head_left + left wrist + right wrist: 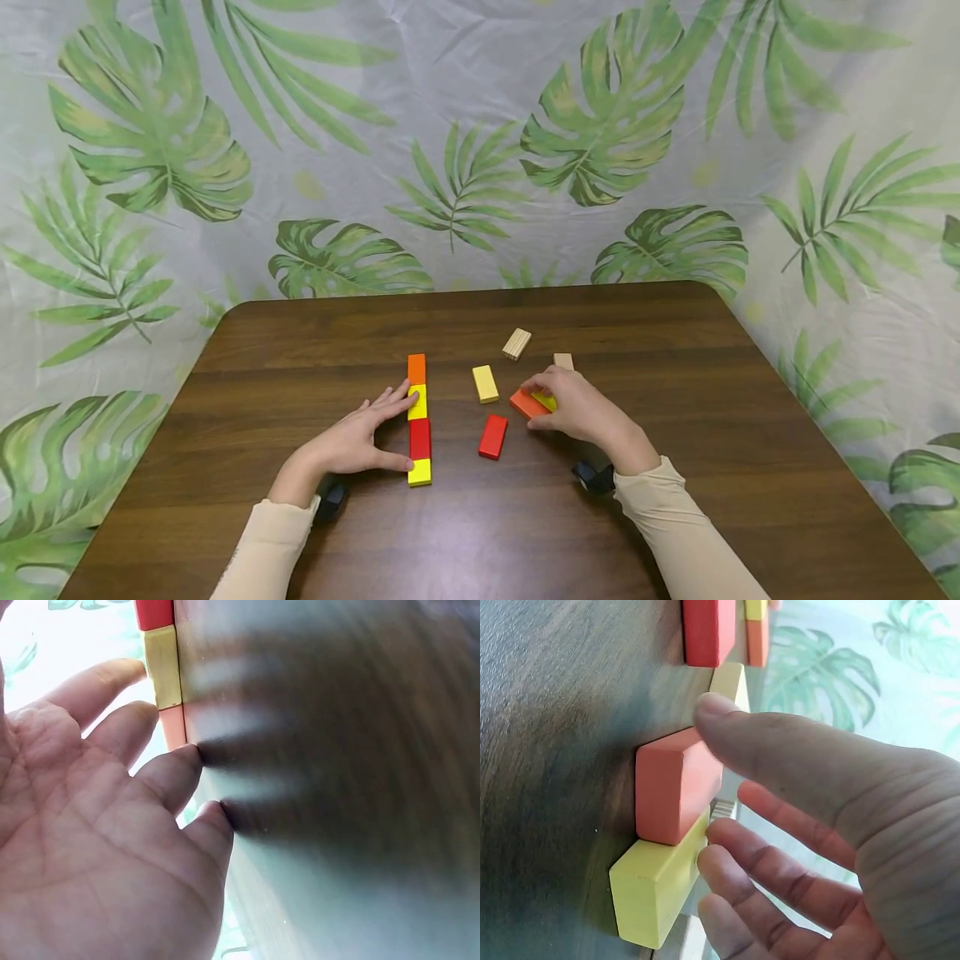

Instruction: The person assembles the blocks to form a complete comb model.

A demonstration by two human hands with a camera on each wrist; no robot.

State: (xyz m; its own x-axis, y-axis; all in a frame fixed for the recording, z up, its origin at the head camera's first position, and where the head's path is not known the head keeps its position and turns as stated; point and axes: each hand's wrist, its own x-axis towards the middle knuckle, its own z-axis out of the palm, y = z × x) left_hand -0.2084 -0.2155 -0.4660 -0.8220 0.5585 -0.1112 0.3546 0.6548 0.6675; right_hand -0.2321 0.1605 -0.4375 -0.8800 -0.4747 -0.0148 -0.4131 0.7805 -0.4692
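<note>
A straight row of blocks runs away from me: orange (pixel 417 368) at the far end, then a yellow block (pixel 421 409), a red block (pixel 420 440) and a near yellow block (pixel 420 474). My left hand (pixel 352 442) rests along the row's left side, fingers spread, with a fingertip over the far yellow block and the thumb at the near one. On the right, my right hand (pixel 577 408) hovers around a loose orange block (pixel 658 795) and a yellow block (pixel 634 892) lying side by side. Its thumb overlaps the orange block's edge; the fingers hang loosely bent beside the yellow one.
Between the hands lie a loose red block (pixel 492 437) and a pale yellow block (pixel 485 384). A grooved wooden block (pixel 517 344) lies farther back, and a plain wooden block (pixel 563 361) shows behind my right hand. A leaf-patterned cloth (pixel 480 150) hangs behind the brown table (pixel 330 333).
</note>
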